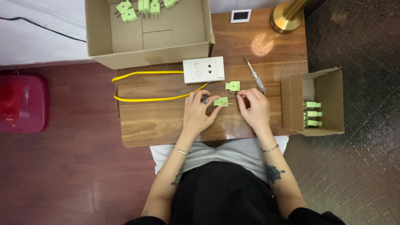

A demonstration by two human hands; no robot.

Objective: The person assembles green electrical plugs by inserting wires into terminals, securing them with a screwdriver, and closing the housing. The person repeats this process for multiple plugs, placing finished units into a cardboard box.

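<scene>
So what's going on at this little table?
A person sits at a small wooden table, working on a green plug part. The left hand steadies it on the table while the right hand pinches something tiny beside it. Another green piece lies just above, near a screwdriver and a white socket with a yellow cable. Cardboard boxes at the top and right hold more green plugs.

On the table (166, 121), the socket block (203, 69) lay behind the left hand (198, 112), a cable (141, 87) looping off to its left. 1 plug half (221, 101) sat between the left hand and the right hand (254, 108), another plug half (233, 86) just behind it. A screwdriver (255, 75) lay right of the socket block. The large box (148, 31) stood behind, with plugs (141, 8) in it; the small box (316, 102) stood to the right.
</scene>
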